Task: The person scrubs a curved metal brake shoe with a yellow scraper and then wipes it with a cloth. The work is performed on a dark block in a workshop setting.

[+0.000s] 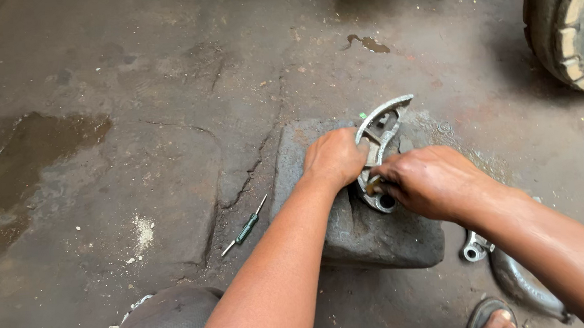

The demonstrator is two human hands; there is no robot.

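Observation:
A curved grey metal brake shoe (378, 121) stands on edge on a rough stone block (357, 231) on the concrete floor. My left hand (333, 158) grips the shoe's left side and steadies it. My right hand (428, 181) presses against its lower end, pinching a small yellowish tool or part; what it is I cannot tell. The shoe's lower eye shows between my hands.
A small green-handled screwdriver (245, 228) lies on the cracked floor left of the block. A second brake shoe (515, 279) lies under my right forearm, beside a sandalled foot (494, 317). A large tyre (571, 25) stands at top right. A wet patch (28, 153) darkens the left floor.

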